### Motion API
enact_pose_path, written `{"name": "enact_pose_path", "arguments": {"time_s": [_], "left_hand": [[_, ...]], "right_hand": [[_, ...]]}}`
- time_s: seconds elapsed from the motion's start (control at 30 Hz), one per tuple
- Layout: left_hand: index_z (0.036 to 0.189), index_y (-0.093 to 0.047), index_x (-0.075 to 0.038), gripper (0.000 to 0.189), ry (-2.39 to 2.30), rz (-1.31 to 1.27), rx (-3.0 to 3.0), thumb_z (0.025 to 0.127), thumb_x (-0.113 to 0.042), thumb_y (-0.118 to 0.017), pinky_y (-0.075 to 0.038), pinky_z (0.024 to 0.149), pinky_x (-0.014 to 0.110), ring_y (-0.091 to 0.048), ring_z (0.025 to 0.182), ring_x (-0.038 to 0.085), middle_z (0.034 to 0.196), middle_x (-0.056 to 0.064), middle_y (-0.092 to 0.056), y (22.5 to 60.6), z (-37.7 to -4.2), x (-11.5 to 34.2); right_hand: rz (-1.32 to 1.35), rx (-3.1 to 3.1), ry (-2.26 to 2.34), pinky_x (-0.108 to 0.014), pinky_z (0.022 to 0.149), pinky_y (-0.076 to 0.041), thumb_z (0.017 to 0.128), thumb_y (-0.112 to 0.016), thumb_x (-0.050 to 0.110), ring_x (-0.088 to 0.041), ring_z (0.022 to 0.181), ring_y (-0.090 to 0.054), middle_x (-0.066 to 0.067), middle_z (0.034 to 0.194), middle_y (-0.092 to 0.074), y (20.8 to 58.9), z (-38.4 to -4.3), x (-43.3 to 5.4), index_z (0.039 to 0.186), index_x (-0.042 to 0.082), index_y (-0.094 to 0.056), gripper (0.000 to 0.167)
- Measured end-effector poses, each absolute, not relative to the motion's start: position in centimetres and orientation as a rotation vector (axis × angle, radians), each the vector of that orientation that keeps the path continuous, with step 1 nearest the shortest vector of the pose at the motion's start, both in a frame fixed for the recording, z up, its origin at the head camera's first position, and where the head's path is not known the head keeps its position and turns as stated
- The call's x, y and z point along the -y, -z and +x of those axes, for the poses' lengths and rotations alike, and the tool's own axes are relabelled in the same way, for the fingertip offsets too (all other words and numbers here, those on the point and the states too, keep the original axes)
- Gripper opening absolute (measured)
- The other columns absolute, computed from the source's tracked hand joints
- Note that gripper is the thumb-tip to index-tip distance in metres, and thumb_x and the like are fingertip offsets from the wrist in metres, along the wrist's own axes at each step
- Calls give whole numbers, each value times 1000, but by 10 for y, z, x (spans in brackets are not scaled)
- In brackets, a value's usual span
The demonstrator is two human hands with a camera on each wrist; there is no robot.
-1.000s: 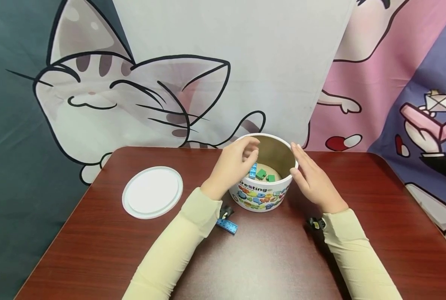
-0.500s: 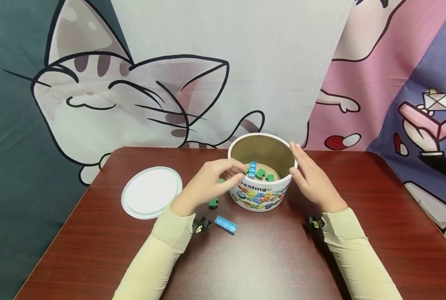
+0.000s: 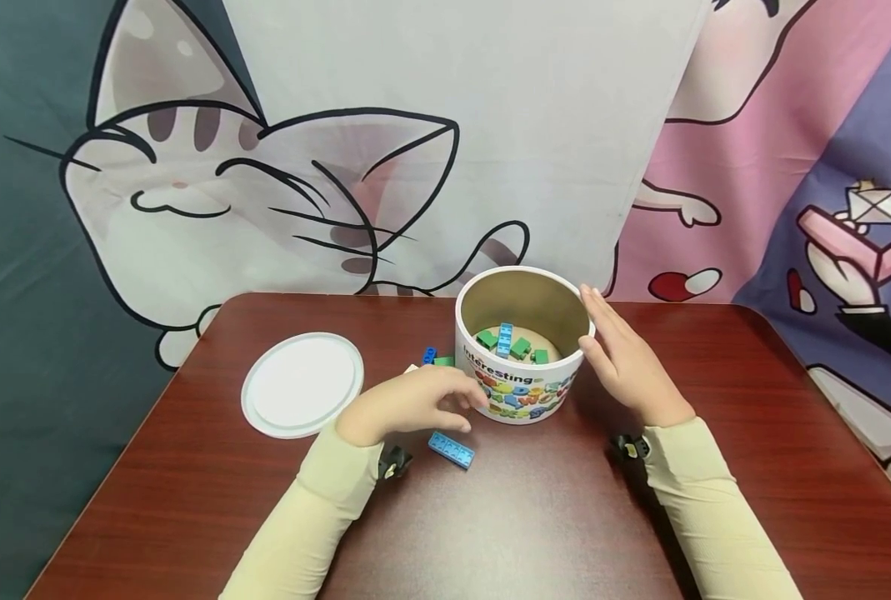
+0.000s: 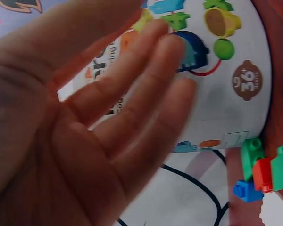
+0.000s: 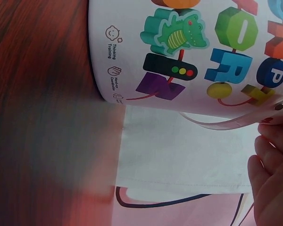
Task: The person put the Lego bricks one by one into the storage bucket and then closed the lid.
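A white printed bucket [image 3: 516, 400] stands upright with its top off. Inside lie a light blue toy brick [image 3: 504, 340] and several green bricks [image 3: 520, 347]. My right hand [image 3: 633, 371] rests at the bucket's right rim with its fingers straight. In front of the bucket's left side hovers my left hand [image 3: 418, 402], fingers loosely bent and holding nothing. Another light blue brick [image 3: 451, 450] lies on the table just nearer than that hand. Beyond it sit a dark blue brick [image 3: 429, 356] and a green one [image 3: 443, 362]; the left wrist view also shows a red brick [image 4: 263, 174].
The round white lid [image 3: 302, 385] lies flat at the left of the brown table [image 3: 550, 517]. A white plastic handle [image 5: 226, 123] hangs on the bucket's side near my right fingers. Behind the table's far edge is a printed cat backdrop [image 3: 385, 200].
My left hand has come out from over the bucket and moved left and down towards the table, uncovering bricks inside and behind it. My right hand has stayed at the rim.
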State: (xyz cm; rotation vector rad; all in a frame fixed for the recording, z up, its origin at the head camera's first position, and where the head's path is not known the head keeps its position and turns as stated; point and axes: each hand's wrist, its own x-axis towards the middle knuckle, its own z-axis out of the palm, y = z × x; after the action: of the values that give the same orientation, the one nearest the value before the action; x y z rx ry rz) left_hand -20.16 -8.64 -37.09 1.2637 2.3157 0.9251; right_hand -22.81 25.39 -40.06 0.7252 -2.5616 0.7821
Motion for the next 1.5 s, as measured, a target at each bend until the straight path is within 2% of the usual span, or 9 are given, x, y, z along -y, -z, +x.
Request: {"name": "enact_pose_path", "arguments": {"time_s": [0.17, 0.43, 0.7, 0.8, 0.93, 1.1, 1.33, 1.5], "left_hand": [[113, -74, -5, 25, -794, 1167, -2299, 89, -6, -78, -52, 97, 32, -65, 107, 19, 112, 3, -72, 382, -205, 84], [102, -78, -10, 21, -650, 1094, -2290, 82, -6, -84, -52, 86, 23, -65, 94, 13, 99, -4, -74, 395, -207, 79], [98, -78, -14, 23, -597, 1045, -2268, 79, -5, -86, -51, 81, 21, -64, 90, 11, 91, -7, -70, 401, -206, 77], [97, -78, -13, 21, -587, 1066, -2257, 80, -3, -85, -51, 80, 21, -64, 88, 9, 90, -7, -70, 402, -207, 76], [98, -78, -13, 20, -591, 1082, -2243, 81, -2, -83, -51, 79, 20, -62, 85, 5, 90, -7, -70, 403, -208, 76], [100, -78, -11, 19, -622, 1121, -2246, 83, -3, -82, -52, 82, 22, -61, 86, 5, 92, -6, -71, 401, -209, 78], [108, -76, -10, 22, -671, 1200, -2285, 86, -5, -79, -52, 88, 24, -63, 95, 10, 103, -1, -71, 397, -209, 81], [115, -74, -10, 24, -725, 1297, -2319, 91, -11, -76, -50, 96, 24, -62, 103, 12, 112, 1, -70, 397, -212, 81]], "right_hand": [[720, 2568, -781, -33, 123, -18, 104, -53, 31, -33, 152, -25, -10, 165, -28, 401, -228, -254, 161, 11, -28, 65], [726, 2560, -787, -30, 123, -18, 105, -52, 33, -36, 151, -27, -11, 164, -29, 401, -229, -254, 160, 10, -29, 64], [720, 2563, -783, -44, 122, -23, 106, -49, 37, -36, 150, -27, -11, 165, -29, 402, -228, -254, 160, 11, -28, 64], [723, 2564, -790, -40, 123, -22, 106, -49, 36, -35, 151, -26, -12, 165, -28, 401, -228, -253, 160, 11, -28, 64], [721, 2566, -800, -37, 123, -20, 106, -50, 36, -31, 152, -24, -12, 165, -28, 401, -228, -253, 161, 11, -28, 64], [706, 2581, -802, -40, 123, -21, 105, -50, 37, -30, 153, -23, -10, 165, -27, 401, -228, -254, 161, 13, -27, 65], [715, 2575, -791, -41, 123, -21, 105, -52, 32, -29, 153, -22, -10, 165, -27, 400, -228, -253, 161, 12, -27, 65], [718, 2567, -779, -40, 123, -21, 106, -50, 36, -33, 152, -24, -11, 165, -29, 400, -227, -253, 161, 11, -28, 64]]}}
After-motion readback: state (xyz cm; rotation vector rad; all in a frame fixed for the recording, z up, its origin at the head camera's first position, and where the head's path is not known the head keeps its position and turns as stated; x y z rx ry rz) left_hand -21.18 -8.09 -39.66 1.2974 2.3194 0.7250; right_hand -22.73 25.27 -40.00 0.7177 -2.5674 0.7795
